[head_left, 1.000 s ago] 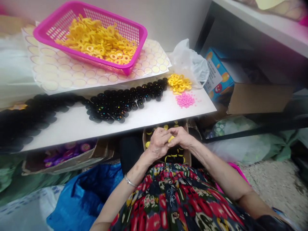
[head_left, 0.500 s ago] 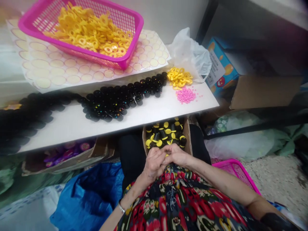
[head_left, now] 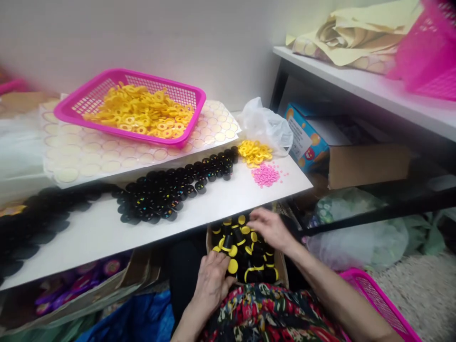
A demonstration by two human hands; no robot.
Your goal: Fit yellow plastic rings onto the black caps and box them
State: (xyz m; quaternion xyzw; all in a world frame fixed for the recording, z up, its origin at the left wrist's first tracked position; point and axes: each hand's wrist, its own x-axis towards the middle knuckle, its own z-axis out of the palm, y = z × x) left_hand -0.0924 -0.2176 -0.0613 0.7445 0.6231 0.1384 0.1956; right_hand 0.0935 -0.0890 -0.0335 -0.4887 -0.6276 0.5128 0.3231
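A cardboard box (head_left: 283, 270) on my lap holds several small black cylinders with yellow caps (head_left: 232, 266). My left hand (head_left: 213, 278) rests over the box's left side, fingers stretched and thumb apart, close to one yellow cap; I see nothing in its grasp. Over the box's far right part, just short of the table edge, hovers my right hand (head_left: 270, 230) with loosely bent fingers apart and nothing visible in them. Beyond it on the white table (head_left: 213, 204) lie a pile of tiny pink pieces (head_left: 266, 175) and a heap of yellow rings (head_left: 254, 153).
Rows of black cylinders (head_left: 153, 197) stand along the table. Behind them a pink basket (head_left: 178, 141) of yellow rings sits on sheets with round labels (head_left: 228, 126). A plastic bag (head_left: 265, 123), an open carton (head_left: 366, 166) and a shelf (head_left: 356, 78) are to the right.
My hands were together above the near end of the box and have parted. The right has moved forward toward the table; the left is at the box's left side. My view has tilted up.
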